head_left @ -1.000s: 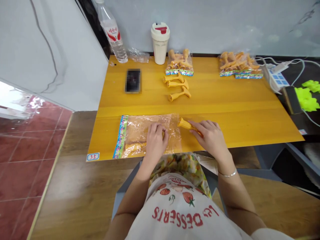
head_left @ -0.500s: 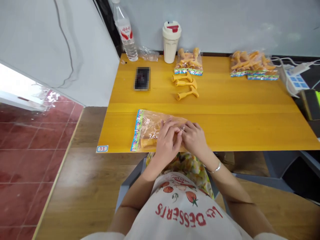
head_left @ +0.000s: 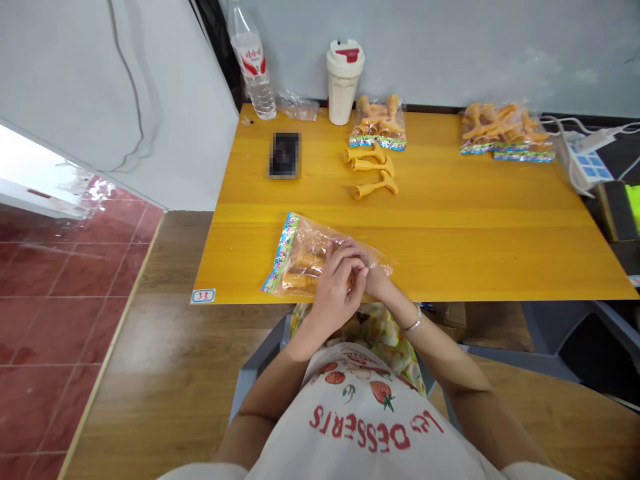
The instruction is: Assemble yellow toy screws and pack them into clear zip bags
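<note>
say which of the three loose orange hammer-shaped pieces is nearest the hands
The front orange hammer-shaped piece, nearest the person's edge of the table; a gap separates it from the other two loose pieces, which lie together farther back.

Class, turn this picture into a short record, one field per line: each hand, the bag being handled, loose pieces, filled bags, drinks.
Left hand: on the clear bag, fingers curled
Right hand: in the bag's open end, partly hidden by the left hand; its grip cannot be seen
Clear bag: coloured strip at the end away from the hands; orange pieces inside
Loose pieces: three, lying on the table
Filled bags: one near the cup, others toward the table's right end
Drinks: bottle and cup, both upright
</note>
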Demonstrator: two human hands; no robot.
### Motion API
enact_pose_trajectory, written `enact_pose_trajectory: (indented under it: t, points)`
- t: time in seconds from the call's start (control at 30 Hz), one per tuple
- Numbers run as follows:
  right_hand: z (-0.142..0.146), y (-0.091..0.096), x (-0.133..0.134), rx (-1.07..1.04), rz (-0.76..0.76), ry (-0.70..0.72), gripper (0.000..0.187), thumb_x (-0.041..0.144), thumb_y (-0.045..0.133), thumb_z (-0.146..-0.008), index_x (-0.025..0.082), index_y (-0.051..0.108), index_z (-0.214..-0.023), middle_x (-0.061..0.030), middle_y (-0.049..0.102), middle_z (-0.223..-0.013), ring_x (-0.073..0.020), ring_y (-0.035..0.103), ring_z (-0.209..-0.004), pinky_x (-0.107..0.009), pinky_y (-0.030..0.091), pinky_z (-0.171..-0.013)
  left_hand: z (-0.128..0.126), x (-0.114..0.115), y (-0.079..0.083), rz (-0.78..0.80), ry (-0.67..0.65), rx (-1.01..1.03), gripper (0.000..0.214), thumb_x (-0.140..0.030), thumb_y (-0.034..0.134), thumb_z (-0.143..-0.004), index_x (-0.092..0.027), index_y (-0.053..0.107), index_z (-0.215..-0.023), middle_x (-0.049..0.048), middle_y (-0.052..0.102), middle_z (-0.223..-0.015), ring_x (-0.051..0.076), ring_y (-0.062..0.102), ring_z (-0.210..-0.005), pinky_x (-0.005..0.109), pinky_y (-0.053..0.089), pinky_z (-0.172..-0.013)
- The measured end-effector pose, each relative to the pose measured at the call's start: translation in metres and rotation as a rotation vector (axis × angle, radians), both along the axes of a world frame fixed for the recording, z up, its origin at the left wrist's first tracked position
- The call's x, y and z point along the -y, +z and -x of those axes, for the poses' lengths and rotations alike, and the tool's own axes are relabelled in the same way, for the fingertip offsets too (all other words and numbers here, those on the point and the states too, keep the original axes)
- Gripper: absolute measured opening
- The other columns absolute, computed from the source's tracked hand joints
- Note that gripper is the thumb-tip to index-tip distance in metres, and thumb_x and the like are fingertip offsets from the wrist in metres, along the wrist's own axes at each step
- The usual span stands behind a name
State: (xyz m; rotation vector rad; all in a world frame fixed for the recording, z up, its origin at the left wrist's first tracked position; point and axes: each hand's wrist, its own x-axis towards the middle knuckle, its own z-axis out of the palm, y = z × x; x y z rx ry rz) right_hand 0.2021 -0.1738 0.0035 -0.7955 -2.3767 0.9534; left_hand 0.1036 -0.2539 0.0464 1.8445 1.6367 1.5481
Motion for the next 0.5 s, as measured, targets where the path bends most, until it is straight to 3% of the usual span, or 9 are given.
enact_pose_trajectory:
  t: [0.13, 0.33, 0.5]
  points:
    - [-0.019, 0.011, -0.002, -0.119, -0.031, 0.017, 0.044, 0.033, 0.040, -0.103, 0.022, 0.043, -0.145, -0.0139, 0.057, -0.141, -0.0211, 0.055, -0.133, -0.043, 0.048, -0.113, 0.009, 0.000, -0.003, 0.020, 0.040, 0.036, 0.005, -0.016, 0.053, -0.095, -0.020, 0.056, -0.095, 0.0089, 0.066, -0.116, 0.020, 0.062, -0.120, 0.048, 0.041, -0.116]
    - [-0.057, 0.028, 0.016, 0.114, -0.242, -0.048, 0.047, 0.025, 0.045, -0.102, 0.024, 0.041, -0.149, -0.0154, 0.047, -0.152, -0.0265, 0.045, -0.143, -0.052, 0.049, -0.112, 0.015, -0.003, -0.007, 0.045, 0.012, 0.065, 0.006, -0.015, 0.054, -0.095, -0.021, 0.057, -0.095, 0.0093, 0.065, -0.116, 0.021, 0.059, -0.125, 0.043, 0.047, -0.109]
    - [-0.061, 0.036, 0.027, 0.300, -0.385, -0.169, 0.049, 0.014, 0.045, -0.099, 0.023, 0.045, -0.148, -0.0166, 0.051, -0.150, -0.0301, 0.048, -0.140, -0.052, 0.053, -0.106, 0.006, -0.004, -0.006, 0.060, -0.006, 0.047, 0.006, -0.017, 0.053, -0.096, -0.021, 0.057, -0.094, 0.0092, 0.065, -0.114, 0.020, 0.061, -0.119, 0.043, 0.047, -0.109]
